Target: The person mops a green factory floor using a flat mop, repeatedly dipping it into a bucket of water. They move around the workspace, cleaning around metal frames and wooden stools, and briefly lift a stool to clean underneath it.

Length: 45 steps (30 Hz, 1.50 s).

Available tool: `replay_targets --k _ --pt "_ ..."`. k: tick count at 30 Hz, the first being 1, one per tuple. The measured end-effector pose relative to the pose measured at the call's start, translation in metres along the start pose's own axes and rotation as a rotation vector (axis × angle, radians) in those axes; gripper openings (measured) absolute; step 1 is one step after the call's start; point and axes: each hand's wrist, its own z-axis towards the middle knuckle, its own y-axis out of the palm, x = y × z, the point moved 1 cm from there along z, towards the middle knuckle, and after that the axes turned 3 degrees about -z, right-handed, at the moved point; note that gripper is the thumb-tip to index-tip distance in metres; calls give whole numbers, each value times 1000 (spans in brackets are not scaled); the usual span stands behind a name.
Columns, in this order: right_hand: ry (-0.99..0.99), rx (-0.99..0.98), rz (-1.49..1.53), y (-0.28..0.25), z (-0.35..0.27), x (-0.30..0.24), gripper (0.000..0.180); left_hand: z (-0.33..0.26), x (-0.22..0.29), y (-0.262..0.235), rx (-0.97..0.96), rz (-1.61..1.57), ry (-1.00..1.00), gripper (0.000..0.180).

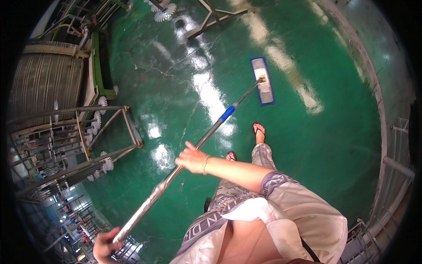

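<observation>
One green floor (pixel 325 145), glossy and streaked with bright reflections (pixel 206 88), occupies most of the field. Machinery (pixel 46 83) with a ribbed grey panel stands along the left side, bordered by a green beam (pixel 94 66). Nearer the person on that side is a metal rack (pixel 83 135); at right, a pale kerb (pixel 381 114) runs along the floor's margin. The mop (pixel 212 131) crosses the view diagonally, from lower left to the upper part, right of centre. Its silver pole (pixel 154 193) passes in front of the body, well clear of the rack. A metal stand (pixel 218 24) shows at the top edge. The pale shirt (pixel 307 202) fills the lower centre and right, with patterned trousers (pixel 263 154) beyond it.

The mop's flat grey head (pixel 266 96), edged in blue, lies on the floor ahead of the feet (pixel 260 137), which wear dark sandals (pixel 233 154). The right hand (pixel 191 159) is closed narrowly around the pole's middle portion; the left hand (pixel 105 246), slightly blurred, is curled about its near end. White round brushes (pixel 107 163) line the rack. Smallest are the pole's blue collar (pixel 227 114) and a bracelet (pixel 205 163) on the right wrist.
</observation>
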Motion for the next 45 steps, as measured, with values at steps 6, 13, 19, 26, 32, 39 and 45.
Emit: replay_targets --k 6,13,19,26,32,39,45 --pt "-169 -342 109 3 29 -30 17 -53 -20 2 -10 -43 -87 50" --pt "-76 -309 49 -57 -25 57 22 -23 28 90 -129 -168 -85 58" --pt "151 8 -159 -165 -104 194 12 71 121 207 -268 36 27 61" --pt "734 338 -551 -343 -260 370 39 202 355 454 -490 463 592 55" --pt "1350 639 -270 -406 -389 340 42 225 522 751 -824 606 974 31" --pt "1618 420 132 -304 -466 284 51 187 587 902 -548 758 1054 26" --pt "1453 527 143 -291 -427 281 60 184 577 748 -540 831 1055 44"
